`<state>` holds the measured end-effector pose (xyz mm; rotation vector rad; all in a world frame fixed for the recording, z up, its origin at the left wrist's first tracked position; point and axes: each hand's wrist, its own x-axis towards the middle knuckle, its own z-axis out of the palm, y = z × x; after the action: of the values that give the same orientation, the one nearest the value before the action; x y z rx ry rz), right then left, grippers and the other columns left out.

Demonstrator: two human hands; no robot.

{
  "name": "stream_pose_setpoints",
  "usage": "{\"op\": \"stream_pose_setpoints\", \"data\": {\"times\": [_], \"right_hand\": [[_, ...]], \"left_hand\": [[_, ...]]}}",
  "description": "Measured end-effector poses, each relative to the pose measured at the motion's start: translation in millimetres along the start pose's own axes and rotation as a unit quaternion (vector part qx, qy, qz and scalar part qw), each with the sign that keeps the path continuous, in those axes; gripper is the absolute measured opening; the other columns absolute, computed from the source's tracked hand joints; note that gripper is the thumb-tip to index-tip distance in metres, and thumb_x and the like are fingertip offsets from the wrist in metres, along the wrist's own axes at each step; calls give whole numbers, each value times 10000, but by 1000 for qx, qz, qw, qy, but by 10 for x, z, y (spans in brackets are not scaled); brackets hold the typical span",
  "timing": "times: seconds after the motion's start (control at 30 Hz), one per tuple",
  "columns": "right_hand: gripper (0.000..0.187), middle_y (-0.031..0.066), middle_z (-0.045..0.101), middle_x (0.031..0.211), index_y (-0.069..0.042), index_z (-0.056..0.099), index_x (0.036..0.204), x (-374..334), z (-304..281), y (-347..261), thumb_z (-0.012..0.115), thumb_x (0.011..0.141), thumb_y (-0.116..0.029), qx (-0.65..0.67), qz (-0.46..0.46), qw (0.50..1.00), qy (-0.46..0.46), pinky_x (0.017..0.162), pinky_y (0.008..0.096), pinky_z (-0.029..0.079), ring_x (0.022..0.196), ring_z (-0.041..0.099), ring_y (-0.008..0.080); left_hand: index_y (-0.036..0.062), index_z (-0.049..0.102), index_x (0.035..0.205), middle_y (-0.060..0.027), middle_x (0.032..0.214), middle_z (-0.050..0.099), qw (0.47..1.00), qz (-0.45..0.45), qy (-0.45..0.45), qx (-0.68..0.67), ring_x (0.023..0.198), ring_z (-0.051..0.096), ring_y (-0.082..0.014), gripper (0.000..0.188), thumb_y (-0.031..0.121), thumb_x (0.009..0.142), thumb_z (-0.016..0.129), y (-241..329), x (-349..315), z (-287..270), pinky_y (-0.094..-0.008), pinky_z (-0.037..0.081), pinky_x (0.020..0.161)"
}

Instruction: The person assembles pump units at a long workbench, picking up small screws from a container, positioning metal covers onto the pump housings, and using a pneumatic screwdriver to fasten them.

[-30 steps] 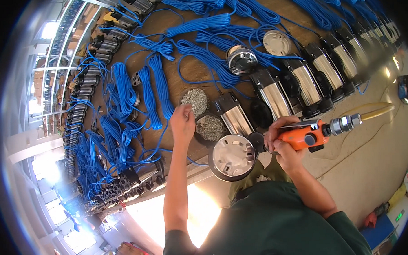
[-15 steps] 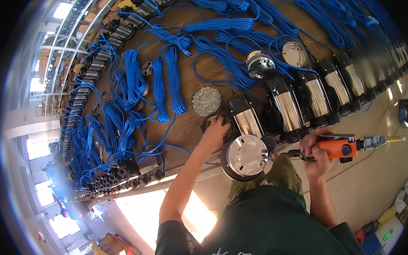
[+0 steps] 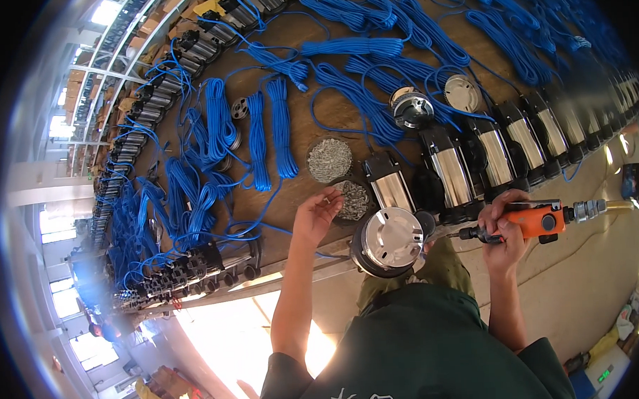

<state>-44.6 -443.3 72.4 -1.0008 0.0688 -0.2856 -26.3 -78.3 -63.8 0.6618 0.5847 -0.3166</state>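
My left hand (image 3: 317,215) is at the left rim of a dark bowl of small metal screws (image 3: 353,200), its fingers curled together. Whatever they pinch is too small to make out. Beside that bowl, farther off, a second round heap of small light metal pieces (image 3: 330,160) sits on the table. My right hand (image 3: 505,228) is wrapped round an orange air screwdriver (image 3: 540,222), whose thin bit points left. Between my hands, at the table edge before me, lies a pump with its round, slotted metal end (image 3: 393,237) facing up.
Steel-bodied pumps (image 3: 448,168) lie in a row along the table edge to the right. Bundles of blue cable (image 3: 282,130) cover much of the table (image 3: 291,200). Loose round metal covers (image 3: 463,93) lie among them. A hose (image 3: 619,205) trails from the screwdriver.
My left hand has drawn out of the screw bowl toward the left, uncovering the screws. My right hand still grips the screwdriver, almost unmoved. The whole view has shifted slightly.
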Motion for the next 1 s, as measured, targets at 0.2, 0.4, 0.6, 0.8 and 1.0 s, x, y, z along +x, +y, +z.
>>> {"op": "stream_pose_setpoints", "data": {"times": [0.2,0.4,0.6,0.8,1.0], "right_hand": [[339,90,515,777,4,480,1052,55,72,-52,519,720,-49,30,-7,999,-29,604,309,461,570,483,142],[350,91,516,789,-1,477,1068,70,179,-68,514,723,-42,44,6,998,-49,614,310,457,581,486,141],[344,91,518,780,0,481,1062,21,191,-78,514,721,-33,45,16,998,-44,609,313,461,575,482,140],[339,95,527,788,3,488,1059,31,162,-110,521,723,-26,58,6,997,-40,609,313,463,572,493,142],[335,100,539,789,3,496,1052,104,280,-132,545,722,-19,94,2,994,-52,603,313,470,568,514,145]], "left_hand": [[-94,553,1127,-196,1081,625,997,32,30,65,991,626,-321,301,94,894,522,28,-191,65,-410,544,835],[4,659,942,-144,910,662,781,146,56,604,829,664,-294,189,146,828,611,-90,161,129,-429,542,658],[49,661,779,-179,843,662,395,191,89,894,807,645,-373,126,173,757,652,-491,507,173,-469,527,694],[51,646,798,-161,807,657,465,243,62,849,765,645,-355,131,174,755,657,-355,329,222,-461,521,686],[46,637,798,-156,688,626,588,238,79,769,697,627,-350,167,195,745,691,-224,-8,297,-444,488,638]]}}
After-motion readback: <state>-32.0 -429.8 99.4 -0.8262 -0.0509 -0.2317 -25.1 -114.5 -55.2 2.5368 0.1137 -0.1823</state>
